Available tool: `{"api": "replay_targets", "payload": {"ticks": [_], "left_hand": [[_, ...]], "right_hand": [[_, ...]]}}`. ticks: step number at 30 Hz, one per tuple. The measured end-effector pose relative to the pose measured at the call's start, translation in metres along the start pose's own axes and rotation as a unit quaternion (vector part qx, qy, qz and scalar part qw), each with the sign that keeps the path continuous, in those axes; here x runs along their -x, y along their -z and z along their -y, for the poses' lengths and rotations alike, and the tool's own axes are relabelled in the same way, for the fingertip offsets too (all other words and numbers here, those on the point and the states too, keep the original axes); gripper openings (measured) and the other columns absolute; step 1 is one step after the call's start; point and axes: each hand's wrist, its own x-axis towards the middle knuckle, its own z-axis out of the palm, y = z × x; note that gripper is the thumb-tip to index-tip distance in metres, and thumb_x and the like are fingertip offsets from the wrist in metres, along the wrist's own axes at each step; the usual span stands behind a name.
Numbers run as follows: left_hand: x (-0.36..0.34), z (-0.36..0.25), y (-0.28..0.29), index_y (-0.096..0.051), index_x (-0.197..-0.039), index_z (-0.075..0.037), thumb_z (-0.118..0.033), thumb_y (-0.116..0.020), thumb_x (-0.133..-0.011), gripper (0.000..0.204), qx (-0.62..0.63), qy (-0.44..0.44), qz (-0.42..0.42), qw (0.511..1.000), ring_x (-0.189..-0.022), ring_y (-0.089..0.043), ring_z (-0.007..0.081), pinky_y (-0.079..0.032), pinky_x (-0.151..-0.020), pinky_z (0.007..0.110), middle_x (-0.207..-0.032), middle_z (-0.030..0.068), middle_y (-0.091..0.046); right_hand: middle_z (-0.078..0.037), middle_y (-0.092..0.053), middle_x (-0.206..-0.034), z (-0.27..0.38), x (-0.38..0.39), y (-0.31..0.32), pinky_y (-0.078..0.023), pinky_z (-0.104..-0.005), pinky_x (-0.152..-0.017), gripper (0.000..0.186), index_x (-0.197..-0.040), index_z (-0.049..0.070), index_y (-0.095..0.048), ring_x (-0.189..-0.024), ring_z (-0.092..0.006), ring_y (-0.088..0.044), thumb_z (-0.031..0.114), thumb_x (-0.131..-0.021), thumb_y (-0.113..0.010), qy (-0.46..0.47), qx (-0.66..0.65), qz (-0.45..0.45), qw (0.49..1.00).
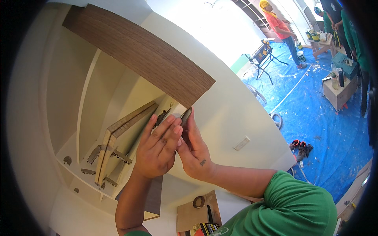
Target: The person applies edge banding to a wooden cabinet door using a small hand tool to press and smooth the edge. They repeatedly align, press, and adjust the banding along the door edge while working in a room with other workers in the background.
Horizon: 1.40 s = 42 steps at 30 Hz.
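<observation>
Both hands are raised to the front edge of a white cabinet, just below the lower corner of a brown wood-grain panel point(138, 51). My left hand point(156, 147) lies with its fingers stretched out against the edge, beside a metal hinge point(160, 117). My right hand point(197, 151) is closed around a thin greyish piece point(186, 118) near the panel's corner; most of it is hidden by the fingers, so its kind is unclear. Left of the hands, boards point(128, 128) stand inside the cabinet with metal hinges point(122, 157) on them.
The white side panel point(236, 114) rises at the right. Below are a tape roll point(199, 202) and a board. Blue sheeting point(291, 114) covers the floor, with shoes point(301, 149), a wooden box point(340, 94) and a machine on a folding stand point(262, 53). Several people stand farther off.
</observation>
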Motion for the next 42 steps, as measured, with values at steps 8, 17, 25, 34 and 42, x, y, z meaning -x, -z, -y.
{"api": "replay_targets", "payload": {"ticks": [8, 17, 25, 34, 42], "left_hand": [[-0.0021, 0.0008, -0.0001, -0.054, -0.141, -0.001, -0.004, -0.055, -0.098, 0.043, -0.004, 0.001, 0.004, 1.0, -0.131, -0.06, 0.0319, -0.037, -0.115, 0.058, -0.132, 0.0155, -0.068], [-0.0042, 0.0004, -0.0013, -0.055, -0.141, -0.003, -0.005, -0.055, -0.099, 0.042, -0.016, 0.011, 0.008, 1.0, -0.132, -0.06, 0.0287, -0.037, -0.117, 0.056, -0.133, 0.013, -0.069], [-0.0051, -0.0003, -0.0034, -0.057, -0.14, -0.004, -0.008, -0.056, -0.1, 0.04, -0.031, 0.027, 0.011, 0.999, -0.133, -0.059, 0.0255, -0.036, -0.117, 0.055, -0.132, 0.0099, -0.07], [-0.0056, 0.0006, -0.0025, -0.059, -0.14, -0.007, -0.009, -0.058, -0.099, 0.04, -0.045, 0.028, 0.014, 0.998, -0.135, -0.057, 0.0281, -0.036, -0.117, 0.056, -0.132, 0.009, -0.07], [-0.0013, 0.002, -0.0035, -0.058, -0.14, -0.008, -0.011, -0.057, -0.101, 0.039, -0.068, 0.028, 0.014, 0.997, -0.137, -0.056, 0.0303, -0.036, -0.116, 0.058, -0.132, 0.0097, -0.07]], "right_hand": [[-0.027, -0.032, -0.158, -0.0043, -0.0014, 0.0024, -0.031, -0.0405, -0.119, 0.075, -0.161, -0.008, -0.003, -0.145, -0.0362, -0.037, 0.001, -0.103, -0.049, 0.009, -0.004, 0.007, 1.0], [-0.026, -0.03, -0.16, -0.0072, -0.004, 0.0042, -0.03, -0.0397, -0.119, 0.075, -0.161, -0.008, -0.003, -0.148, -0.035, -0.034, -0.001, -0.102, -0.049, 0.004, -0.014, 0.005, 1.0], [-0.023, -0.04, -0.15, -0.0106, -0.006, 0.0054, -0.039, -0.0355, -0.112, 0.076, -0.162, -0.006, -0.004, -0.134, -0.0285, -0.046, -0.004, -0.101, -0.048, 0.034, 0.011, -0.001, 0.999], [-0.022, -0.04, -0.149, -0.0084, -0.0083, 0.0054, -0.043, -0.0343, -0.108, 0.077, -0.162, -0.005, -0.003, -0.131, -0.0285, -0.048, -0.004, -0.101, -0.049, 0.035, 0.033, -0.005, 0.999], [-0.017, -0.047, -0.139, -0.0049, -0.0044, 0.001, -0.045, -0.032, -0.104, 0.074, -0.162, -0.004, -0.006, -0.127, -0.0231, -0.05, 0.006, -0.105, -0.052, -0.04, -0.045, -0.032, 0.998]]}}
